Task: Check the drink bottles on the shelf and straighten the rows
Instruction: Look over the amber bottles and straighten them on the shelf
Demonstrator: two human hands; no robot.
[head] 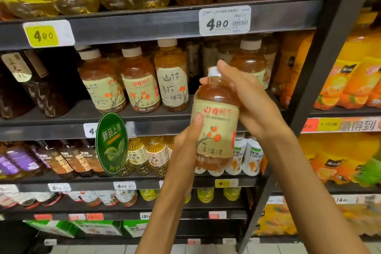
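A dark metal store shelf (156,24) runs across the view, stacked in tiers with drink bottles and price tags along each edge. In front of the second tier, both hands hold one amber bottle (216,121) with a cream label upright, off the shelf. The left hand (185,146) grips its lower body, thumb across the label. The right hand (251,105) wraps the neck and shoulder, fingers curled near the white cap. Behind it, three matching bottles (138,80) stand in a row; a fourth (250,62) sits to the right, possibly set further back. A green oval sign (112,143) hangs from the shelf edge below.
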